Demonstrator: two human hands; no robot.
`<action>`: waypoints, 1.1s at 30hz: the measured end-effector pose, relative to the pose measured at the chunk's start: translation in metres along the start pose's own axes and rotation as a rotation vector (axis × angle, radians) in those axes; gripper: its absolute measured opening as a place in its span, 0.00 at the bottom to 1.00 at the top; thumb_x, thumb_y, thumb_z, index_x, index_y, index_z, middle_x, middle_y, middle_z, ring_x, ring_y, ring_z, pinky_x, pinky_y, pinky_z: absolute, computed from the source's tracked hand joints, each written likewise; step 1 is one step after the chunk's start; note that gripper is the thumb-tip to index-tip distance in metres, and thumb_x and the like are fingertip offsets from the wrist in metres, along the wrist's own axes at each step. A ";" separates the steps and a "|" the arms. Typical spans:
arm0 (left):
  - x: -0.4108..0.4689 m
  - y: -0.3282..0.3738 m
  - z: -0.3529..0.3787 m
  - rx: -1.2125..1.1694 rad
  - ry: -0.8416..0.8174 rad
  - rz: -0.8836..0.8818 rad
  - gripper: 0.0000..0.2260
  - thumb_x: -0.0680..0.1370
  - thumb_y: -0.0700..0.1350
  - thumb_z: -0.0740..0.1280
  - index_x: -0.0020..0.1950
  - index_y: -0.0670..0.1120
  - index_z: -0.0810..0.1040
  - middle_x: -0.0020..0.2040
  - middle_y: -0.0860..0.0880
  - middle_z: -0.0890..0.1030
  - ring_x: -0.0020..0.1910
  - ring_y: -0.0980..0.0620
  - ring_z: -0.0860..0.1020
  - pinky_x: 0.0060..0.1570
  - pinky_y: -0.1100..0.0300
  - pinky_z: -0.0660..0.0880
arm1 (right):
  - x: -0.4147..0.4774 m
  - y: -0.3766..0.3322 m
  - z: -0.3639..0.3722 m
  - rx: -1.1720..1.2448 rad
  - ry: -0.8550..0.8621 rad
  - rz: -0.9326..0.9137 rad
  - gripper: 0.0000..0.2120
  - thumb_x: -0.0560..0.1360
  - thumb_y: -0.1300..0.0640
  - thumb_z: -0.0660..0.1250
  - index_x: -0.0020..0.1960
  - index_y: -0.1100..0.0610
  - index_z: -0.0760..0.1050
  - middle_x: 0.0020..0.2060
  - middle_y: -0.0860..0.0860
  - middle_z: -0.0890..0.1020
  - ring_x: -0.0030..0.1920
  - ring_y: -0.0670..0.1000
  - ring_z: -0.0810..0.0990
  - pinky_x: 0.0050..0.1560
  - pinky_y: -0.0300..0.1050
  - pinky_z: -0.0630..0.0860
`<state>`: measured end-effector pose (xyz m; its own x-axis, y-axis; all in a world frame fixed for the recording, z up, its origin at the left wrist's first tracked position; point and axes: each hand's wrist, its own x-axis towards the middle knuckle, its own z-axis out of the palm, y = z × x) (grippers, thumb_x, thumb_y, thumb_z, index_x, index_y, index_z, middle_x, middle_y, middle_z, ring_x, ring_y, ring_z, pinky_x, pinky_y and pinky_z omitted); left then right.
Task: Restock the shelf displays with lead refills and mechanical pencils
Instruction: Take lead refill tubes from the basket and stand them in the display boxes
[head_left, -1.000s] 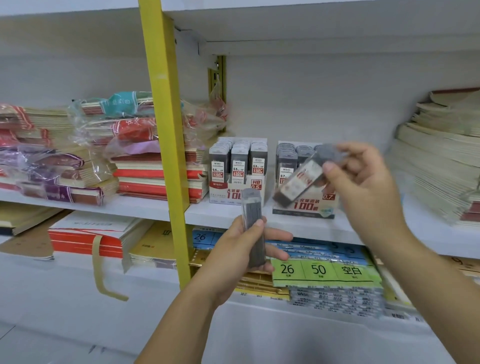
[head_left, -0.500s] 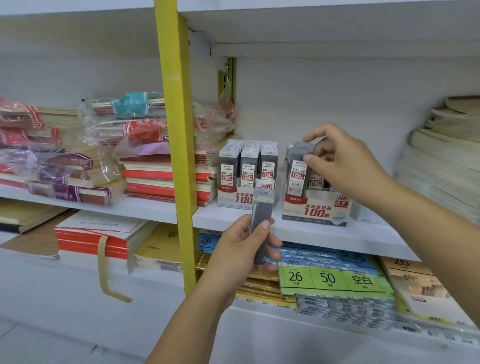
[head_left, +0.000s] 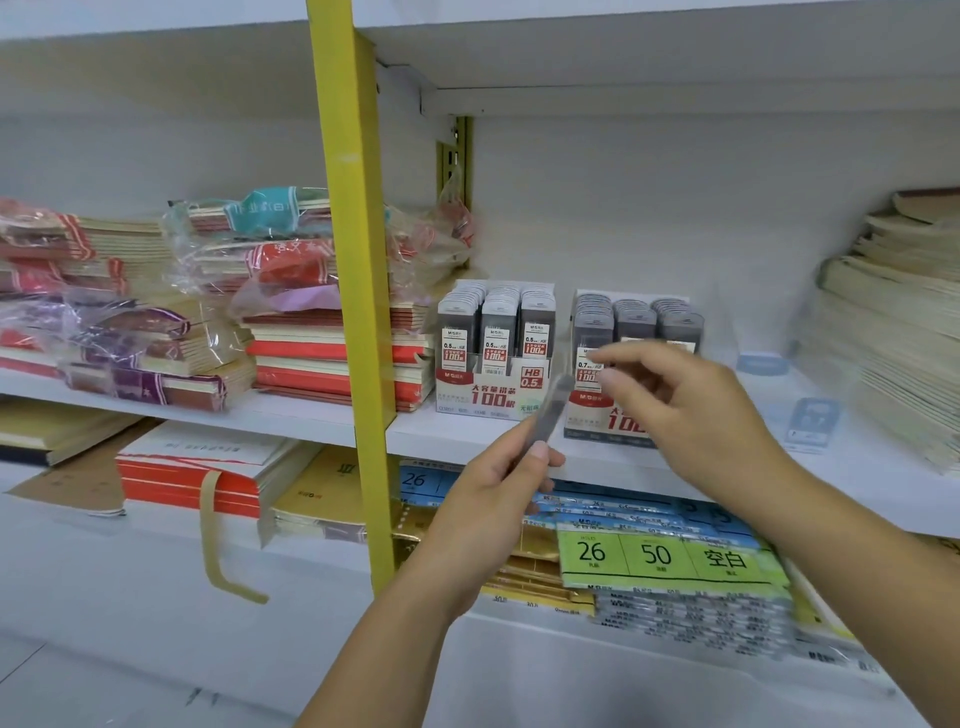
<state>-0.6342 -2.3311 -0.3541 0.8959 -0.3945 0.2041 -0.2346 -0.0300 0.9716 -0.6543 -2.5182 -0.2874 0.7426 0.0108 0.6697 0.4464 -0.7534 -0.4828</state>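
Two display boxes of grey lead refill cases stand side by side on the middle shelf (head_left: 311, 415): the 0.5 box (head_left: 493, 353) on the left and the 0.7 box (head_left: 631, 358) on the right. My left hand (head_left: 493, 493) holds one grey refill case (head_left: 550, 410) tilted up toward the boxes. My right hand (head_left: 685, 410) hovers in front of the 0.7 box, fingers apart and empty, its fingertips close to the top of the held case. Part of the 0.7 box front is hidden behind this hand.
A yellow upright post (head_left: 358, 291) stands just left of the boxes. Wrapped notebook stacks (head_left: 218, 306) fill the shelf's left side, paper stacks (head_left: 893, 322) the right. Small blue packets (head_left: 810, 421) lie right of the 0.7 box. Green-labelled packs (head_left: 665, 558) sit on the shelf below.
My right hand has left its refill case in the 0.7 box and drawn back down and out, now empty. My left hand has raised and tilted its case toward it.
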 end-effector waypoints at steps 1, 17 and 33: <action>-0.001 0.001 0.002 0.022 -0.022 0.023 0.14 0.84 0.57 0.57 0.67 0.70 0.73 0.50 0.71 0.79 0.51 0.74 0.75 0.46 0.71 0.71 | -0.006 -0.005 0.003 0.154 -0.087 0.064 0.10 0.77 0.52 0.66 0.55 0.38 0.76 0.40 0.43 0.82 0.40 0.41 0.80 0.41 0.33 0.76; 0.019 -0.008 0.024 0.375 0.230 0.286 0.27 0.77 0.50 0.72 0.74 0.62 0.67 0.65 0.64 0.72 0.64 0.67 0.70 0.65 0.61 0.73 | 0.001 -0.013 -0.021 0.409 0.202 0.115 0.10 0.77 0.61 0.67 0.52 0.46 0.74 0.44 0.46 0.85 0.39 0.45 0.84 0.38 0.36 0.79; 0.030 -0.020 0.030 0.742 0.195 0.395 0.33 0.80 0.60 0.64 0.81 0.56 0.53 0.79 0.59 0.60 0.76 0.59 0.56 0.69 0.65 0.43 | 0.054 0.005 -0.017 -0.392 -0.059 -0.052 0.12 0.75 0.54 0.71 0.57 0.48 0.75 0.46 0.42 0.73 0.51 0.45 0.73 0.51 0.37 0.71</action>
<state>-0.6143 -2.3700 -0.3710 0.7297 -0.3394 0.5936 -0.6673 -0.5427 0.5100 -0.6203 -2.5331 -0.2441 0.7568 0.0844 0.6482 0.2678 -0.9446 -0.1897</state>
